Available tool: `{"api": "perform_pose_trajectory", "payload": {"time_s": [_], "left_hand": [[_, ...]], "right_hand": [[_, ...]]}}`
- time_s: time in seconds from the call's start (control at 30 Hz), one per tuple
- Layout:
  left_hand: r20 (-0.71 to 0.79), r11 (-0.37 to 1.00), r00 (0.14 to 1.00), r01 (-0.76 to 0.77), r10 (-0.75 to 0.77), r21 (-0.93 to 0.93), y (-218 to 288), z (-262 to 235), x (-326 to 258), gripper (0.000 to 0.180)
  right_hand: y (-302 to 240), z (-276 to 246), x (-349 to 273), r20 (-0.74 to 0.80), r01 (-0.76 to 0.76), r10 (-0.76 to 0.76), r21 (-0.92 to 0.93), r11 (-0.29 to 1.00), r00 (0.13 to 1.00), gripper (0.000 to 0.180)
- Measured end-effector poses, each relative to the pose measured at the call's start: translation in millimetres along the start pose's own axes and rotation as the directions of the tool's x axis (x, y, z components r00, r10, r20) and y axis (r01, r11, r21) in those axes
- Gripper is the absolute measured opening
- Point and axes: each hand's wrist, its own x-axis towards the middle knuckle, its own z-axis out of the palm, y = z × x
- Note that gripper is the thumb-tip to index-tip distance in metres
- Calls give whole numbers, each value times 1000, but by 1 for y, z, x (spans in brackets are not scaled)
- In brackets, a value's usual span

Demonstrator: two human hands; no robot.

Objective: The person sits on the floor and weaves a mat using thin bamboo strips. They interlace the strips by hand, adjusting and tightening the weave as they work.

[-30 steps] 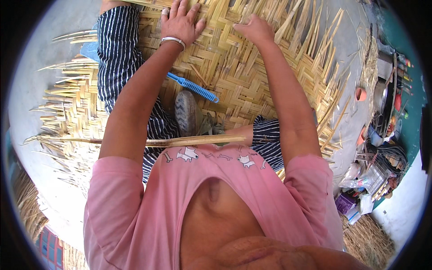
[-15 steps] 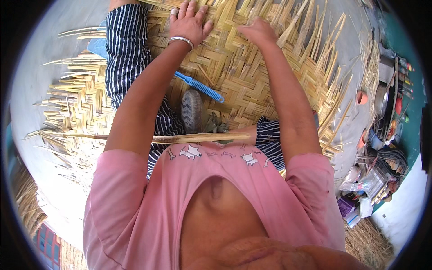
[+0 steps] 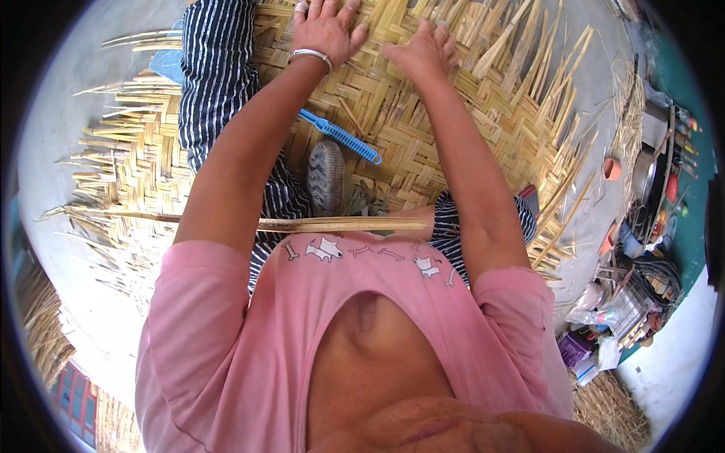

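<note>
A view looking straight down from a person's head onto a woven bamboo mat (image 3: 423,151) spread on a pale grey ground (image 3: 68,151). The mat fills the upper half of the view, from about 9 o'clock round to 3 o'clock, its loose unwoven strips fanning out at the edges.

Both bare arms reach up toward 12 o'clock. The left hand (image 3: 325,30), with a silver bangle (image 3: 311,54) at the wrist, lies flat on the weave with the fingers spread wide, gripping nothing. The right hand (image 3: 423,51) is just beside it, toward 1 o'clock, palm down on the strips with the fingers loosely bent; whether they pinch a strip cannot be told.

Below the hands, near the centre, a blue plastic comb-like tool (image 3: 340,136) lies slanted on the mat, apart from both hands. A long split bamboo stick (image 3: 302,224) lies across the person's lap, running from 9 o'clock to the centre. Legs in dark striped trousers (image 3: 215,83) stretch over the mat at 11 o'clock, and a grey shoe sole (image 3: 326,177) shows at the centre. A pink shirt (image 3: 302,317) fills the lower half. At 3 to 4 o'clock sits a clutter of pots, bags and tools (image 3: 642,226).
</note>
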Motion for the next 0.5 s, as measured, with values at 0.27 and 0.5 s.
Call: {"api": "perform_pose_trajectory", "payload": {"time_s": [0.27, 0.5], "left_hand": [[-7, 999, 1000, -10, 11, 46, -2, 4, 1, 64], [-27, 999, 1000, 11, -12, -34, 1, 2, 0, 63]], "right_hand": [[-6, -2, 1, 26, -44, 45, -43, 998, 999, 104], [20, -13, 8, -5, 91, -91, -70, 993, 996, 93]]}}
